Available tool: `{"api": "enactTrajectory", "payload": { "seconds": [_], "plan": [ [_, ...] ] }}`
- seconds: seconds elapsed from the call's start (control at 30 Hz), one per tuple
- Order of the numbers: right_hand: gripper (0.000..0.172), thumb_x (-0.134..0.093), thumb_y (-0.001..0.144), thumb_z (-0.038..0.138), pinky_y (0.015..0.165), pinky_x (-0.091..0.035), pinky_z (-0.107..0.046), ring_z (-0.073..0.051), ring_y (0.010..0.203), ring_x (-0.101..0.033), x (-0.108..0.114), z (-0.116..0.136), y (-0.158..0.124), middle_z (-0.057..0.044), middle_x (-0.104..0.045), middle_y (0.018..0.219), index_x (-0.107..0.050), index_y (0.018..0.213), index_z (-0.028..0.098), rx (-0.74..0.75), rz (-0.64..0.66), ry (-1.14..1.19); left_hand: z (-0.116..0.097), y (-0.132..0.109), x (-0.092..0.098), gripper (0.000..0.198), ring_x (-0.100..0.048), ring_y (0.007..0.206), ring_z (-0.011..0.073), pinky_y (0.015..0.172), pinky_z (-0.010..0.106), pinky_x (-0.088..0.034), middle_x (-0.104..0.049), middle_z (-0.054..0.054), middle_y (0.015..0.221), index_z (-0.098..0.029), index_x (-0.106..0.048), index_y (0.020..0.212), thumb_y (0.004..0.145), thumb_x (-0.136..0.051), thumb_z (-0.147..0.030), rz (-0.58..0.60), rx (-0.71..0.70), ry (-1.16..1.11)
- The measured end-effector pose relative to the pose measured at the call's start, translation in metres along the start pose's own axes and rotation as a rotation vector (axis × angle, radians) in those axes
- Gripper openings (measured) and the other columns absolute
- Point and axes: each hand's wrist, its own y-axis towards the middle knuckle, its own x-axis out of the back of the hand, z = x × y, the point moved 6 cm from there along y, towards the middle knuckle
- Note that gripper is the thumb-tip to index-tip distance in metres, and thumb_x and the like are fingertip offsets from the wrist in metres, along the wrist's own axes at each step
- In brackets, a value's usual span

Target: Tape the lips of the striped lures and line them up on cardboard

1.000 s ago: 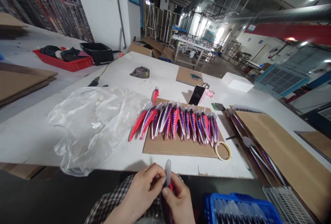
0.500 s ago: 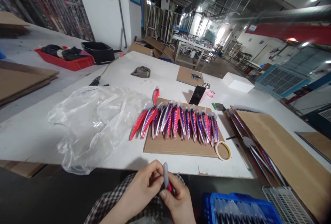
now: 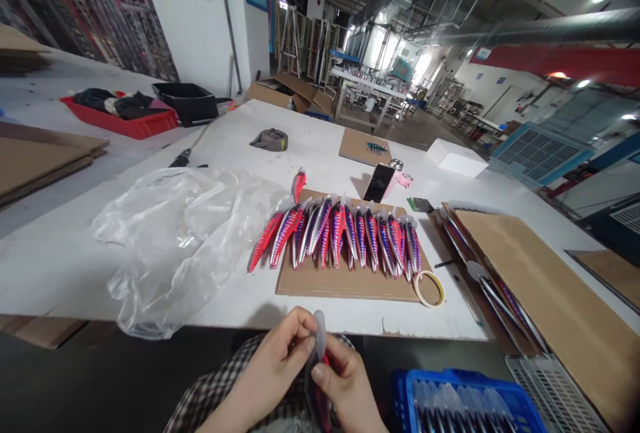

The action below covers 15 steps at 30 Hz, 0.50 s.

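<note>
Close to my lap, below the table's front edge, I hold one fishing lure [image 3: 323, 401] between both hands. Its pale, see-through lip [image 3: 321, 333] points up, and its dark and pink-red body hangs down. My left hand [image 3: 284, 360] pinches at the lip's left side, fingertips closed. My right hand [image 3: 345, 373] is closed on the lure's body just under the lip, thumb in front. Ahead on the table, a row of red, purple and silver lures [image 3: 340, 233] lies on a cardboard sheet [image 3: 340, 286].
Left of the row is a crumpled clear plastic bag [image 3: 175, 233]. A tape roll [image 3: 429, 288] sits at the cardboard's right corner. Further back stands a phone [image 3: 379, 183]. At lower right, a blue crate [image 3: 463, 380] holds several clear-lipped lures. Cardboard [image 3: 540, 273] lies on the right.
The lure in my hands has turned, and more of its body shows below my fingers. Both hands keep their hold. The view has shifted slightly.
</note>
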Motion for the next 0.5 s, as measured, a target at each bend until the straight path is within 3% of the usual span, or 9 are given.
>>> {"api": "enactTrajectory", "payload": {
  "seconds": [0.13, 0.27, 0.37, 0.5],
  "plan": [
    [0.053, -0.071, 0.070, 0.055, 0.087, -0.046, -0.038, -0.026, 0.090, -0.064, -0.004, 0.004, 0.000, -0.005, -0.071, 0.094, -0.069, 0.111, 0.020, -0.016, 0.011, 0.094, 0.000, -0.001, -0.001, 0.005, -0.050, 0.064, 0.0160, 0.066, 0.027, -0.041, -0.051, -0.005, 0.066, -0.022, -0.047, 0.085, 0.086, -0.047, -0.027, -0.035, 0.002, 0.011],
    [0.060, -0.073, 0.062, 0.063, 0.075, -0.051, -0.035, -0.025, 0.083, -0.065, 0.000, 0.006, -0.003, -0.007, -0.070, 0.085, -0.071, 0.104, 0.018, -0.058, -0.015, 0.264, 0.000, -0.011, -0.002, 0.018, -0.055, 0.068, 0.0173, 0.067, 0.027, -0.044, -0.055, -0.003, 0.072, -0.023, -0.051, 0.097, 0.087, -0.050, -0.038, -0.064, -0.038, -0.023],
    [0.058, -0.075, 0.060, 0.062, 0.069, -0.051, -0.030, -0.023, 0.078, -0.066, 0.006, 0.006, -0.007, -0.007, -0.070, 0.080, -0.072, 0.096, 0.016, -0.096, -0.048, 0.325, 0.001, -0.020, 0.002, 0.023, -0.057, 0.072, 0.0178, 0.069, 0.026, -0.047, -0.056, -0.003, 0.076, -0.025, -0.051, 0.104, 0.089, -0.050, -0.043, -0.116, -0.068, -0.047],
    [0.054, -0.077, 0.059, 0.059, 0.060, -0.050, -0.024, -0.019, 0.070, -0.065, 0.006, 0.015, -0.009, -0.007, -0.069, 0.076, -0.073, 0.088, 0.014, -0.088, -0.043, 0.430, 0.007, -0.028, -0.003, 0.033, -0.059, 0.078, 0.0197, 0.070, 0.026, -0.049, -0.058, -0.001, 0.082, -0.028, -0.047, 0.112, 0.088, -0.049, -0.050, -0.098, -0.081, -0.062]
  ]
}}
